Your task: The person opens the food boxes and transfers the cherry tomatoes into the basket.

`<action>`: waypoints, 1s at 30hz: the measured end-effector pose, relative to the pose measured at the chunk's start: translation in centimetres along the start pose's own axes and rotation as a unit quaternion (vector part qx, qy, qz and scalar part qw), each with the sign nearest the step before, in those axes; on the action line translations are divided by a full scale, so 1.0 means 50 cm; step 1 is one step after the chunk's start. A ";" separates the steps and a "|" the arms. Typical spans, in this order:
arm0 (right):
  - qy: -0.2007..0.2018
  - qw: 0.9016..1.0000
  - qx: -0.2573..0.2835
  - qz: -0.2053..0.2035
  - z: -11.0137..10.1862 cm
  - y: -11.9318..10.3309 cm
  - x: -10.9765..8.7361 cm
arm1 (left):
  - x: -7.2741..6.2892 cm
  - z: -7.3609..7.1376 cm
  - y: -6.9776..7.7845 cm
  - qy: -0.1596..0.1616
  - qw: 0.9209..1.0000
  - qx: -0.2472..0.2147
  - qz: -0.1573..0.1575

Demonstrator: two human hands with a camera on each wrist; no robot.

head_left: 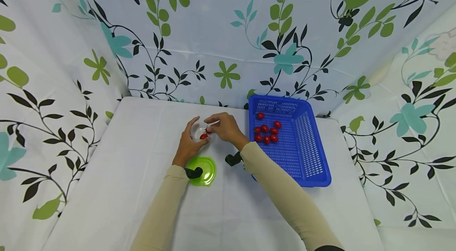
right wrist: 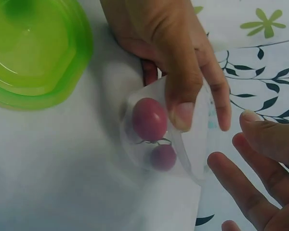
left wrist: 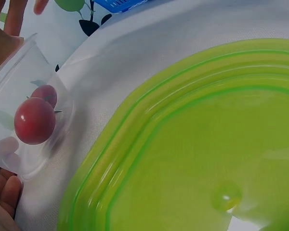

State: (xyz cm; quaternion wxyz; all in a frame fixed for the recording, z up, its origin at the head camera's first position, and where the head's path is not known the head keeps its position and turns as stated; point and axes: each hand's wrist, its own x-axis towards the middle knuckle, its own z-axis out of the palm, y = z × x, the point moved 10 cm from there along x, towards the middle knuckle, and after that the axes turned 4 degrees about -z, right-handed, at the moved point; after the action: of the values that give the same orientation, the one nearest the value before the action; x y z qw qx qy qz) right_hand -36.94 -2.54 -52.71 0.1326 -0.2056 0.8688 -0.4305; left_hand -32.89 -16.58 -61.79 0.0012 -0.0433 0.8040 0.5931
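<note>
My left hand (head_left: 187, 146) grips a clear plastic tub (left wrist: 38, 161), thumb over its rim and fingers round its side. The tub is tilted in the left wrist view. Two red cherry tomatoes (right wrist: 150, 119) lie inside it, one with a green stem showing between them. My right hand (head_left: 226, 127) hovers at the tub's mouth, its fingers (right wrist: 238, 190) spread and nothing between them in the right wrist view. Close below the left hand, a green translucent lid (head_left: 208, 170) lies on the table, partly covered by the left wrist.
To the right stands a blue plastic basket (head_left: 315, 156) with several cherry tomatoes (head_left: 274, 130) gathered at its left side. A white cloth covers the table (head_left: 142, 156). Leaf-patterned curtains (head_left: 213, 37) hang along the back and both sides.
</note>
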 end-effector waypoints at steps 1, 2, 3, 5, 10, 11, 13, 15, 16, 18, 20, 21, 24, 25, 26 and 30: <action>-0.002 1.000 -0.002 0.000 0.005 0.001 0.002 | 0.000 0.000 0.000 0.000 1.000 0.000 0.001; -0.004 1.000 -0.004 0.000 0.009 0.003 0.004 | 0.001 0.000 -0.001 -0.001 1.000 -0.001 0.000; -0.006 1.000 -0.010 0.000 0.013 0.004 0.006 | 0.001 0.000 -0.001 -0.001 1.000 -0.001 0.002; -0.007 1.000 -0.025 -0.002 0.019 0.005 0.009 | 0.002 -0.001 -0.003 0.001 1.000 0.000 0.001; -0.014 0.998 -0.063 -0.003 0.032 0.005 0.015 | 0.003 -0.002 -0.003 0.002 1.000 0.005 0.005; -0.016 0.998 -0.069 -0.003 0.034 0.005 0.016 | 0.002 -0.001 -0.003 0.002 1.000 0.006 0.005; -0.019 0.997 -0.080 -0.002 0.039 0.003 0.016 | 0.002 -0.001 -0.004 0.001 1.000 0.010 0.004; -0.022 0.995 -0.095 -0.001 0.045 0.003 0.019 | 0.001 -0.001 -0.004 0.001 1.000 0.012 0.003; -0.023 0.994 -0.105 0.000 0.048 0.002 0.020 | 0.001 -0.001 -0.002 0.001 1.000 0.011 0.005; -0.028 0.992 -0.126 0.001 0.054 0.000 0.022 | -0.001 -0.002 0.003 0.001 1.000 0.007 0.011; -0.033 0.989 -0.146 0.004 0.062 -0.001 0.024 | -0.003 -0.002 0.007 0.002 1.000 0.003 0.017; -0.036 0.988 -0.153 0.006 0.065 -0.002 0.024 | -0.003 -0.002 0.009 0.002 1.000 0.001 0.019; -0.041 0.985 -0.168 0.016 0.073 -0.004 0.026 | -0.005 -0.002 0.013 0.002 1.000 0.000 0.025; -0.042 0.985 -0.168 0.019 0.075 -0.004 0.026 | -0.006 -0.002 0.013 0.002 1.000 0.001 0.025; -0.044 0.985 -0.168 0.022 0.077 -0.004 0.027 | -0.006 -0.003 0.015 0.003 1.000 0.001 0.026; -0.049 0.985 -0.165 0.024 0.084 -0.005 0.032 | -0.005 -0.004 0.015 0.004 1.000 0.002 0.027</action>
State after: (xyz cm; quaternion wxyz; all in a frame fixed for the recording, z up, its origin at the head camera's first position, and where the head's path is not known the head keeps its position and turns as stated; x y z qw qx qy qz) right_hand -36.56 -6.34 -55.07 0.1501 -0.2246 0.9249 -0.2674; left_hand -32.69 -16.55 -61.00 -0.0181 -0.0242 0.8061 0.5910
